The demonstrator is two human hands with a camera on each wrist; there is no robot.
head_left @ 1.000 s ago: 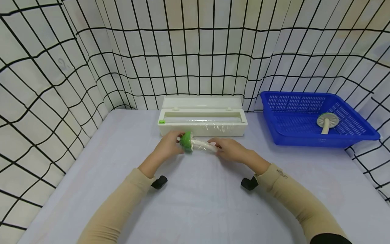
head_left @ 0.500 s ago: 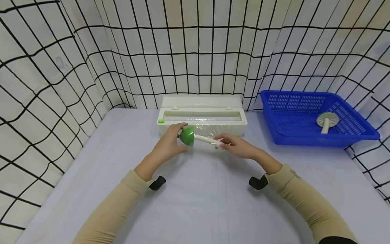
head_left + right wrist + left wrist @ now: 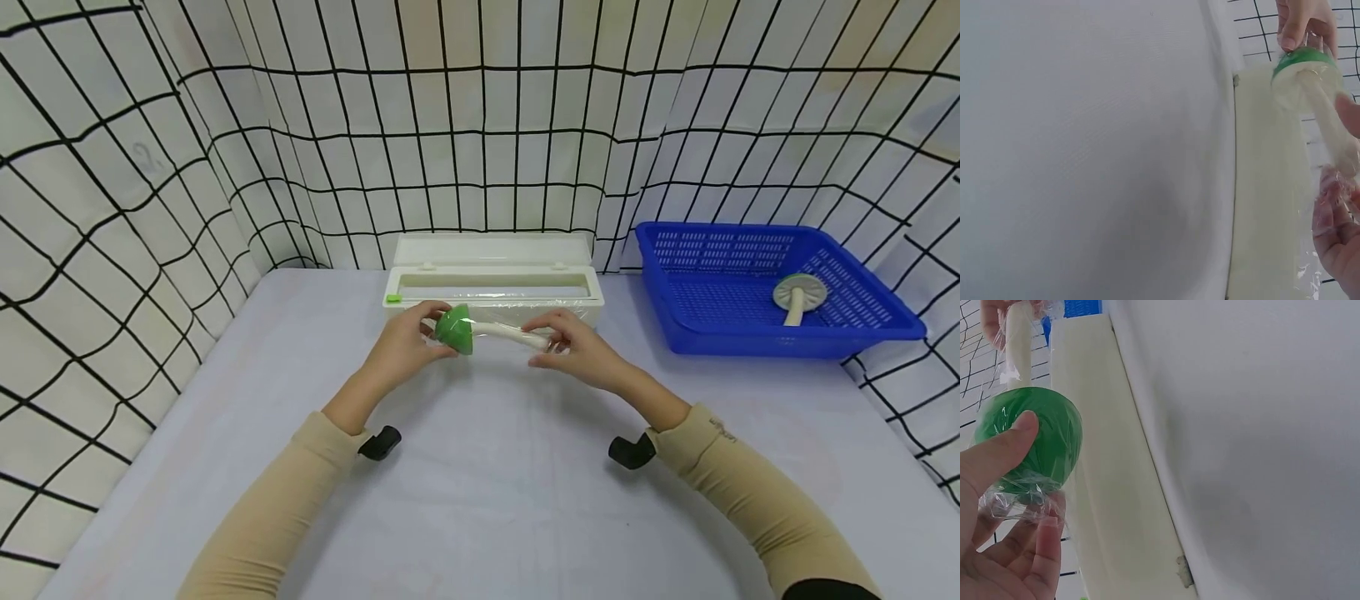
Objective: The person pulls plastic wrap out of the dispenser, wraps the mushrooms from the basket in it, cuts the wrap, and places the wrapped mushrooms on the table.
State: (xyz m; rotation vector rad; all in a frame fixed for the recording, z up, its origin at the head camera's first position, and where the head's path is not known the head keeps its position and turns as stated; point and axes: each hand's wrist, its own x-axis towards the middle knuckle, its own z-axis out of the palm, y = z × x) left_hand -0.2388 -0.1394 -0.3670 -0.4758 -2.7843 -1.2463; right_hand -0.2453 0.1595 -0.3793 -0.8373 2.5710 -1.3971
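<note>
A mushroom (image 3: pixel 455 331) with a green cap and a white stem lies nearly level in the air between my hands, wrapped in clear cling film (image 3: pixel 1017 494). My left hand (image 3: pixel 399 348) holds the cap end; in the left wrist view its thumb presses on the green cap and its fingers curl under the bunched film. At the stem's far end, my right hand (image 3: pixel 585 354) grips with thumb and fingers, film gathered about its fingertips in the right wrist view. Right behind stands a white cling film dispenser (image 3: pixel 491 250), lid up, with film over its front.
To the right sits a blue plastic basket (image 3: pixel 720 340) with another mushroom (image 3: pixel 799 296) in it, gills and stem showing. Black grid netting (image 3: pixel 480 158) over white sheeting closes the back and sides. A white cloth (image 3: pixel 495 500) covers the table.
The mushroom has risen a little from near the tabletop to in front of the dispenser. My right hand shifted right and now holds the stem end more fully; the left hand still holds the cap.
</note>
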